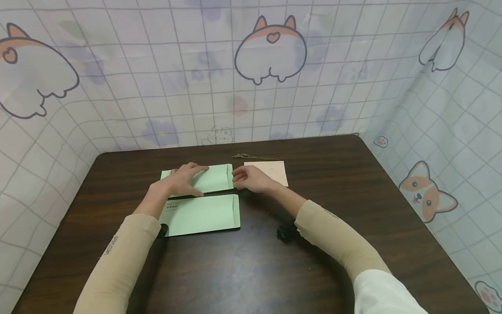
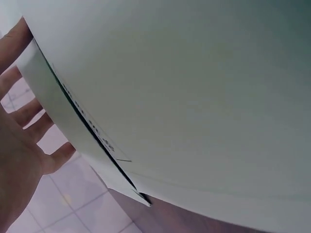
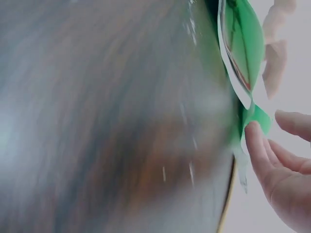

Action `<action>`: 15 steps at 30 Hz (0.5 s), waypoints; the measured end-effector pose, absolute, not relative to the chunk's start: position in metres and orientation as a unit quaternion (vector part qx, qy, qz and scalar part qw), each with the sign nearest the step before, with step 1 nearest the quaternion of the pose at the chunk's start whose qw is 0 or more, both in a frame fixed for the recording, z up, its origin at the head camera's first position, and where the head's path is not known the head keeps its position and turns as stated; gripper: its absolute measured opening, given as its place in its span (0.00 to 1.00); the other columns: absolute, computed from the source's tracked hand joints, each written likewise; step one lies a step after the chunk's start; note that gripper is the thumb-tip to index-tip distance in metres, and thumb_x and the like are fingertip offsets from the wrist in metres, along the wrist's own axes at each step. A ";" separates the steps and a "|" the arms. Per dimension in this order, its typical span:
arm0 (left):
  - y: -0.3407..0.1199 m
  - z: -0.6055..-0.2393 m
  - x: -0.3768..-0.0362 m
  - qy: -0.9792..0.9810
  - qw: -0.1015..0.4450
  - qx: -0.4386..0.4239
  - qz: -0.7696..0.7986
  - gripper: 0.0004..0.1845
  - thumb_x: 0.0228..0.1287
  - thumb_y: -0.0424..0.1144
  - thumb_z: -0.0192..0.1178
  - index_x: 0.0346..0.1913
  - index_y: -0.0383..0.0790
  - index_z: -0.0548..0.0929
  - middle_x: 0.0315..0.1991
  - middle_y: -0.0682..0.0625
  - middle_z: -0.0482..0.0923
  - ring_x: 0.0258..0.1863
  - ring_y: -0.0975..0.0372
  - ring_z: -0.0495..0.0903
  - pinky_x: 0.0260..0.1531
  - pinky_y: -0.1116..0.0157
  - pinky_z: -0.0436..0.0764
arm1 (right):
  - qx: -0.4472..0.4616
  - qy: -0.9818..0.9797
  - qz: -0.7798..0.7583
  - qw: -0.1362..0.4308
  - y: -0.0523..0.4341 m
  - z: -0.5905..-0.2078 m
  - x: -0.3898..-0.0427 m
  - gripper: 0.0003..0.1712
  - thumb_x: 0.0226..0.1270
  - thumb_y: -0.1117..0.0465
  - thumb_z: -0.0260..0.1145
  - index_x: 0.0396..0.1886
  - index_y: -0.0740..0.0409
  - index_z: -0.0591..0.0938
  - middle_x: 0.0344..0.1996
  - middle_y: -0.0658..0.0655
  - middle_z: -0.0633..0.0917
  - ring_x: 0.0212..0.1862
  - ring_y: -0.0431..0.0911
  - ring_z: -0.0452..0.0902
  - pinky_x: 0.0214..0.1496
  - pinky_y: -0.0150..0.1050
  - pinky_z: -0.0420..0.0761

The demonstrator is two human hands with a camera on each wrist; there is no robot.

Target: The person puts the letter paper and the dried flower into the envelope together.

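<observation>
Two hands at a pair of pale green envelopes on a dark brown tabletop (image 1: pixel 251 274); the upper envelope (image 1: pixel 216 178) lies left of centre in the frame, its long edges running nearly level; the lower envelope (image 1: pixel 208 213) lies just beneath it, a small printed box at its upper left and a flap at its right end. The left hand (image 1: pixel 180 181) rests on the left part of the upper envelope, fingers extended and thumb spread away from them; the right hand (image 1: pixel 252 179) is at that envelope's right end, near the centre of the frame, its fingers bent; in the right wrist view a fingertip touches the green paper beside the gaping end, but whether the fingers pinch it cannot be told.

Right of centre, partly behind the right hand, lies a cream card (image 1: pixel 275 169); a thin dried sprig (image 1: pixel 255 157) lies along its upper edge; a small black object (image 1: pixel 285 234) shows below, beside the cuff of the right beige sleeve (image 1: pixel 341 237); the left beige sleeve (image 1: pixel 119 261) enters at lower left. Gridded cloth (image 1: pixel 196 104) with cartoon animals fills the upper frame and both sides.
</observation>
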State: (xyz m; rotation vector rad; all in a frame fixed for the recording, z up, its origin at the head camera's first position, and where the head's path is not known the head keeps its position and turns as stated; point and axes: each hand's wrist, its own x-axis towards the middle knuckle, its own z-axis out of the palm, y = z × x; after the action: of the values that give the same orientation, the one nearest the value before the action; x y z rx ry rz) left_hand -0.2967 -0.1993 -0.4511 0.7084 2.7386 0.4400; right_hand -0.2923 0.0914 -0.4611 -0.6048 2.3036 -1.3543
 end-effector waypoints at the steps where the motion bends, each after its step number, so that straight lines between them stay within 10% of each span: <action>1: -0.199 -0.450 -0.297 0.947 0.138 0.246 0.153 0.50 0.60 0.49 0.76 0.80 0.42 0.61 0.75 0.31 0.56 0.74 0.37 0.56 0.63 0.25 0.50 | -0.215 0.822 -0.488 0.200 0.096 -0.459 -0.292 0.25 0.73 0.67 0.66 0.66 0.72 0.75 0.52 0.63 0.84 0.52 0.52 0.84 0.54 0.42 0.82; 15: -0.199 -0.450 -0.296 0.946 0.144 0.249 0.153 0.50 0.62 0.49 0.75 0.81 0.43 0.60 0.75 0.32 0.56 0.74 0.37 0.55 0.64 0.25 0.47 | -0.148 0.877 -0.434 0.140 0.172 -0.436 -0.295 0.21 0.77 0.61 0.63 0.63 0.69 0.80 0.52 0.64 0.82 0.48 0.59 0.84 0.49 0.51 0.84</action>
State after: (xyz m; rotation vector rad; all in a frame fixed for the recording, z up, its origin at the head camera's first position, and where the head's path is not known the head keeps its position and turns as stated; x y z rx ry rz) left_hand -0.2959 -0.1995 -0.4501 0.7163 2.7254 0.4396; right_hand -0.2951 0.1724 -0.4361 -0.4284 2.5350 -1.2549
